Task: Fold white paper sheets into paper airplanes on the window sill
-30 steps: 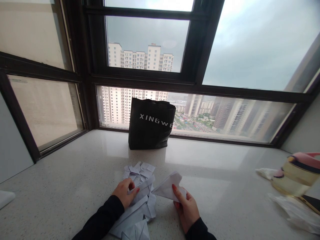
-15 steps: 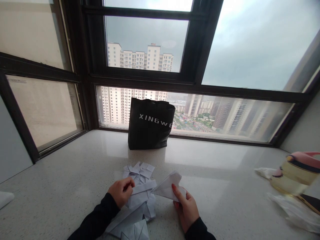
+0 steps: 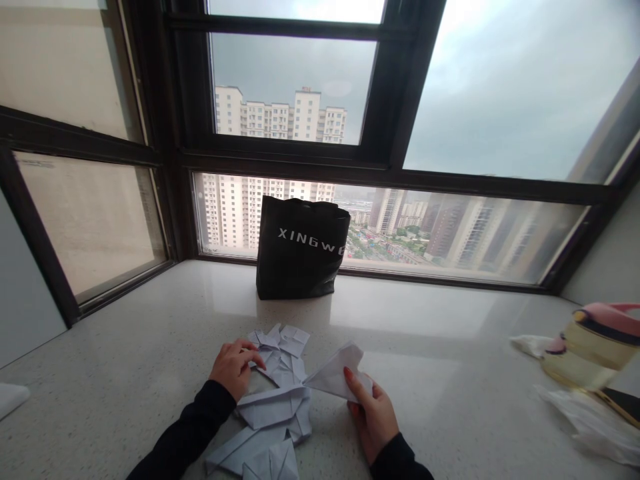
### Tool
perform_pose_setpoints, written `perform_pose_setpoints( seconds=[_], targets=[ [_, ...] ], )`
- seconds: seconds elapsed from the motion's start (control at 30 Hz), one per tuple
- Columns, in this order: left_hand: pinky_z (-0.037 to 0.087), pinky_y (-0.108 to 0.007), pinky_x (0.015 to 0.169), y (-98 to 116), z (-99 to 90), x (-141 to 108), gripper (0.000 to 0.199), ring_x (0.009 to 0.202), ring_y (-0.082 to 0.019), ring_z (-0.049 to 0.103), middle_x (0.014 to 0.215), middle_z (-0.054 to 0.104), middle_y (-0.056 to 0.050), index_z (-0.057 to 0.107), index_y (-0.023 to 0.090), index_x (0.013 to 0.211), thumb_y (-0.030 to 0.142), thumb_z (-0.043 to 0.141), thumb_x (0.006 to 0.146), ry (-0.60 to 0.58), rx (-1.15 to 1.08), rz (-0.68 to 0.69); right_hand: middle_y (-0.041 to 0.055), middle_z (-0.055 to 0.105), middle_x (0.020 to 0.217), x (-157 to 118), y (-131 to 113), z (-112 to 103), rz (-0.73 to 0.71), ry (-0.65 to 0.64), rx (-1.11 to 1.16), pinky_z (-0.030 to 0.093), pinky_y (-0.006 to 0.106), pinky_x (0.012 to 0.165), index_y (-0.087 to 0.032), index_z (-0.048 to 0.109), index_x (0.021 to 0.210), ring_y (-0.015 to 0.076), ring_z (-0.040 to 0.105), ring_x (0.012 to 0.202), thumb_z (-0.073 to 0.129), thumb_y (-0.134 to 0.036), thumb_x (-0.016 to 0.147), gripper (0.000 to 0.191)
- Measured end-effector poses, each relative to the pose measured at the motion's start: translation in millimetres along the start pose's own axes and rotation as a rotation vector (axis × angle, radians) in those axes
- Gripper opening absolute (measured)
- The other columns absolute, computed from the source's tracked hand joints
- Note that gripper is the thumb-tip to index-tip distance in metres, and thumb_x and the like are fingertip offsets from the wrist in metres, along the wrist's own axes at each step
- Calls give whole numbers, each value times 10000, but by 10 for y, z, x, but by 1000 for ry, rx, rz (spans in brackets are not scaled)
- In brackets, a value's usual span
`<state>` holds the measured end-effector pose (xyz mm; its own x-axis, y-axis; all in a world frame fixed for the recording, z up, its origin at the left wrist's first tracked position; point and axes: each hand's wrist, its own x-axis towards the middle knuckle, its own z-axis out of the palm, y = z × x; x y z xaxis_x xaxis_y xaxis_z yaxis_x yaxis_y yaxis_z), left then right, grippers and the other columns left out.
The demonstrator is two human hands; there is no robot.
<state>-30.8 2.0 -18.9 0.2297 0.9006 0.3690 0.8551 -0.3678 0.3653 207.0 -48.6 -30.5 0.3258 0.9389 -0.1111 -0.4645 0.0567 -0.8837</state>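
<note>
Between thumb and fingers, my right hand (image 3: 373, 417) grips a folded white paper (image 3: 336, 373), whose pointed end aims left toward the pile. My left hand (image 3: 235, 365) is at the left edge of the pile, fingers apart and reaching over the far folded papers (image 3: 280, 350); whether the fingertips touch them I cannot tell. Just nearer lies a long folded paper boat shape (image 3: 274, 407), loose on the pile. Closest to me are more folded papers (image 3: 270, 460), partly cut off by the bottom of the view.
A black bag (image 3: 303, 250) with white lettering stands by the window on the speckled white counter (image 3: 430, 353). At right are a pink-lidded bottle (image 3: 590, 347), crumpled clear plastic (image 3: 590, 420) and a dark phone-like object (image 3: 623, 405). Something white (image 3: 13, 399) lies at far left.
My left hand has let go of the long folded paper, which now lies lower on the pile, and has moved slightly up and left with its fingers spread. My right hand stays still.
</note>
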Motion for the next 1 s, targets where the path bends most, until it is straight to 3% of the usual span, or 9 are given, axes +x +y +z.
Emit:
perform_pose_setpoints(
  seconds=[0.13,0.3,0.4,0.63,0.87,1.0],
  targets=[
    [380,-399,801,-99,146,-29,415,958,-246,476,1040,565,-41,655,251,764,1,406,545,43,61,43,-84,360,406,1,5,-3,-2,-4,-12,182,178,321,-149,495,500,35,252,358,710,-350,519,295],
    [429,-345,786,-216,320,-23,452,916,-235,537,1038,583,-102,619,174,913,31,412,538,63,71,111,-87,360,403,0,7,-8,5,-17,-17,187,183,329,-150,505,509,37,251,357,709,-347,522,283],
    [445,-339,768,-203,269,-7,449,896,-236,551,1017,594,-113,590,145,964,59,403,565,108,51,141,-90,354,392,1,1,-3,15,-15,-24,172,183,328,-151,495,498,35,243,355,714,-353,507,298],
    [452,-294,761,-52,-1,7,310,888,-187,545,952,587,-95,518,149,1004,222,325,772,281,-79,179,-90,350,394,-11,-19,15,10,-31,-31,150,194,350,-150,481,488,39,229,364,718,-363,487,318],
    [480,-241,630,22,-43,-2,267,772,-154,575,911,581,-76,484,163,999,230,313,806,387,-189,183,-93,325,370,-3,-7,-8,13,-58,-68,141,210,372,-155,469,488,47,226,366,697,-384,518,325],
    [471,-265,677,43,-82,4,259,786,-160,574,900,590,-69,488,176,990,226,316,802,398,-220,195,-91,340,385,-10,-25,-3,28,-53,-70,147,207,375,-150,483,504,45,228,371,704,-378,511,318]
  ],
)
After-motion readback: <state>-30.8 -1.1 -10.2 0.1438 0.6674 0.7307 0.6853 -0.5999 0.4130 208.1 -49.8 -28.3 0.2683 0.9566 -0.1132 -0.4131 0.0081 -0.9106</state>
